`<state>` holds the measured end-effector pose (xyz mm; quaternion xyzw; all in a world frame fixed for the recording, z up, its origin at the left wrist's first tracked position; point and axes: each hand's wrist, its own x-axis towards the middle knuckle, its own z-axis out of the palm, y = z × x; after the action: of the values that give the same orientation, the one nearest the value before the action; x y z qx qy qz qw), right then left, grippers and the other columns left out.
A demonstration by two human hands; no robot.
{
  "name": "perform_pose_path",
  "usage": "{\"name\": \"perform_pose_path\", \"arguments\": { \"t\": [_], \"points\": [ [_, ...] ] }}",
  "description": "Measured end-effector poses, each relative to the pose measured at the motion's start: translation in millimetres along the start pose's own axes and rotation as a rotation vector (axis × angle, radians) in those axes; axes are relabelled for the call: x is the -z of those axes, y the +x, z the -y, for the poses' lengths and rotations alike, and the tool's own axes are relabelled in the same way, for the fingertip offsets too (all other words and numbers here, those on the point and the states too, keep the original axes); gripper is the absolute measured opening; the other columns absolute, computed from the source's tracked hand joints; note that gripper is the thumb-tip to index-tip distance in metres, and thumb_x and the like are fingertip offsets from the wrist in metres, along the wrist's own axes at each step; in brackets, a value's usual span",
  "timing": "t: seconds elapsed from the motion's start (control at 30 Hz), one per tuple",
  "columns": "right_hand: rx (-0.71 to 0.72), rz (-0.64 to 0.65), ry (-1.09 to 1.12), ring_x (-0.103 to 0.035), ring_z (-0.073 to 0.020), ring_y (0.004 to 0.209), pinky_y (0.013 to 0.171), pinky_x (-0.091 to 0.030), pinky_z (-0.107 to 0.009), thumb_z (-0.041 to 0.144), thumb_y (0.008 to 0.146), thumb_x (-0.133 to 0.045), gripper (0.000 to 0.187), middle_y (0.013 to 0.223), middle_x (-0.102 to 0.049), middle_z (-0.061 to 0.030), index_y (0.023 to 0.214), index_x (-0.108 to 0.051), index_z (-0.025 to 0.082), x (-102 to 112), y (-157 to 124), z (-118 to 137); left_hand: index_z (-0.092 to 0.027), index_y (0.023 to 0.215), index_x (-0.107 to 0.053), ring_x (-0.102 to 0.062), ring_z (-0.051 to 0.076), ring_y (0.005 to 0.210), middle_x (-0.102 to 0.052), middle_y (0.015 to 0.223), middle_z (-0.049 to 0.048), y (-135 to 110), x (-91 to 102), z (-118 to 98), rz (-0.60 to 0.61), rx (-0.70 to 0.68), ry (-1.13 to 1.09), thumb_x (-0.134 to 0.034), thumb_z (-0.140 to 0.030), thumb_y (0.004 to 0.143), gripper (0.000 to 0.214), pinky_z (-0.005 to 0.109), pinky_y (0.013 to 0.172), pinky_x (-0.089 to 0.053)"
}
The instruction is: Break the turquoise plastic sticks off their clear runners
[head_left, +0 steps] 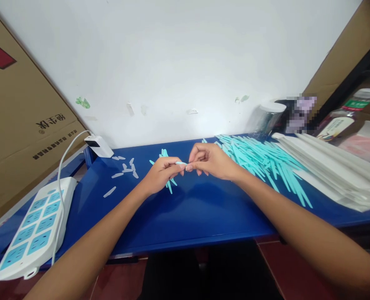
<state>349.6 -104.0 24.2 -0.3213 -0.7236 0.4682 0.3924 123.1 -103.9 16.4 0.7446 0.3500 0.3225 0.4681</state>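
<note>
Near the middle of the blue table, my left hand (164, 173) pinches a slim turquoise plastic stick (180, 163) between thumb and forefinger. My right hand (214, 160) closes its thumb and fingertips at the stick's right end; a pale tip shows there, too small to make out. Under and behind my left hand lies a small pile of turquoise sticks (164, 153), partly covered by it. Beyond my right wrist spreads a large heap of the same sticks (259, 160). Several small translucent white slips (117, 175) are scattered left of my left hand.
A white power strip (44, 223) with a cable lies at the left, near a small white device (99, 146). White paper sleeves (334, 175), a lidded clear jar (267, 118) and a bottle (343, 114) stand or lie at the right. A cardboard box (22, 104) borders the left.
</note>
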Motion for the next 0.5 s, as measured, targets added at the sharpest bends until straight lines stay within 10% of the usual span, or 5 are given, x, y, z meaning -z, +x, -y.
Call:
{"name": "perform_pose_path", "arguments": {
  "t": [0.23, 0.5],
  "points": [
    [-0.045, 0.002, -0.024, -0.066, -0.0144, 0.058, 0.046, -0.050, -0.024, 0.052, 0.084, -0.081, 0.040, 0.081, -0.079, -0.0072, 0.094, -0.065, 0.017, 3, 2, 1, -0.019, 0.071, -0.053, -0.030, 0.010, 0.051, -0.034, 0.057, -0.0051, 4, 4.8, 10, -0.203, -0.078, 0.092, -0.048, -0.056, 0.104, 0.050, 0.028, 0.050, -0.024],
    [-0.067, 0.034, -0.069, -0.072, -0.0175, 0.061, 0.051, -0.051, -0.025, 0.053, 0.088, -0.077, 0.038, 0.076, -0.079, -0.0072, 0.091, -0.065, 0.017, 1, 0, -3, -0.019, 0.072, -0.052, -0.035, 0.012, 0.058, -0.039, 0.063, -0.0036, 4, 7.6, 13, -0.133, -0.128, 0.235, -0.045, -0.056, 0.106, 0.051, 0.028, 0.056, -0.028]
  ]
}}
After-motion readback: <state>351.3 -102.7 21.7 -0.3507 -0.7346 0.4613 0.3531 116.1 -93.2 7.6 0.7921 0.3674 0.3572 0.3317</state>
